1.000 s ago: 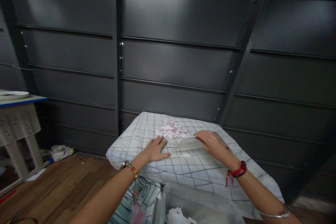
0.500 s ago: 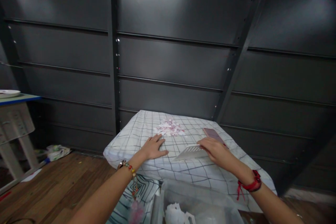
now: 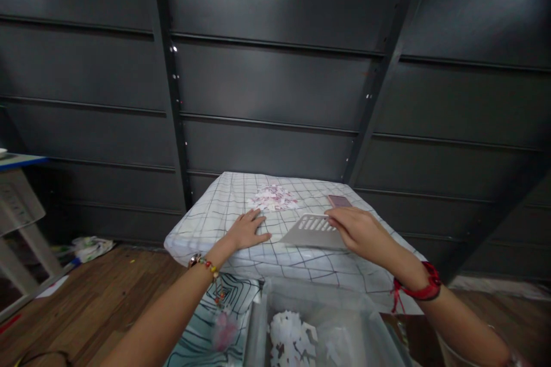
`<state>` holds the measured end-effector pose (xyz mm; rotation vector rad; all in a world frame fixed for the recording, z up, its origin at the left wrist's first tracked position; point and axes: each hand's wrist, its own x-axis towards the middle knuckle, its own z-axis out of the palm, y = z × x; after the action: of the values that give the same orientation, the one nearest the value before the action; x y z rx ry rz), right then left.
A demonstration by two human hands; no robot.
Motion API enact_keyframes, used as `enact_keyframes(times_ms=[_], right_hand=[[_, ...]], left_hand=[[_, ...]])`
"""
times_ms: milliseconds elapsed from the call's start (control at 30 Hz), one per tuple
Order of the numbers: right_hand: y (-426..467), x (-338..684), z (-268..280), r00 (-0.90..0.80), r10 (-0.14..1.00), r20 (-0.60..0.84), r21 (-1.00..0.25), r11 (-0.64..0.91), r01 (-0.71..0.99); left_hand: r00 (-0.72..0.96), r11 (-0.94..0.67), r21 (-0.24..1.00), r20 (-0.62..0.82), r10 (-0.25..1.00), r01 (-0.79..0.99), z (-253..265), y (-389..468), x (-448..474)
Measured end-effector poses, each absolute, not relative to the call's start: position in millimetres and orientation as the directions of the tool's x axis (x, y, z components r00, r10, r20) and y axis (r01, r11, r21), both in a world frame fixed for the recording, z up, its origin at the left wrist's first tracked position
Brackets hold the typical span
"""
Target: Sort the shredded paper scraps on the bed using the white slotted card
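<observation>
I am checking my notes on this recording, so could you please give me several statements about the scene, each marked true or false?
1. The right hand holds a slotted white board. True.
2. The left hand holds a spoon. False: it rests spread, palm down, on the checked cloth.
3. The paper scraps lie heaped on the checked cloth. True.
4. The red bracelet is on the left wrist. False: it is on the right wrist.
5. The bin contains oranges. False: it has white pieces inside.
</observation>
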<state>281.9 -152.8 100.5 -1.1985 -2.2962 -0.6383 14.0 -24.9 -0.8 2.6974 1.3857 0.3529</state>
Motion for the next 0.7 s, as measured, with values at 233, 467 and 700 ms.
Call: enact_keyframes(times_ms=[233, 467, 700], right_hand=[[-97.2, 278.6, 98.0, -0.379, 0.712, 0.591, 0.166, 0.353, 0.921], [-60.3, 263.6, 85.8, -0.336, 0.734, 0.59, 0.169, 0.295, 0.94], [-110.8, 269.9, 74.9, -0.398, 0.72, 0.569, 0.245, 0.314, 0.917]], left_hand=[[0.539, -0.585, 0.19, 0.245, 0.806, 0.788, 1.7, -26.3, 14.4], [0.381, -0.454, 0.172, 0.335, 0.862, 0.874, 0.8, -25.5, 15.2], [0.379, -0.438, 0.152, 0.307, 0.873, 0.886, -0.1, -26.1, 15.7]])
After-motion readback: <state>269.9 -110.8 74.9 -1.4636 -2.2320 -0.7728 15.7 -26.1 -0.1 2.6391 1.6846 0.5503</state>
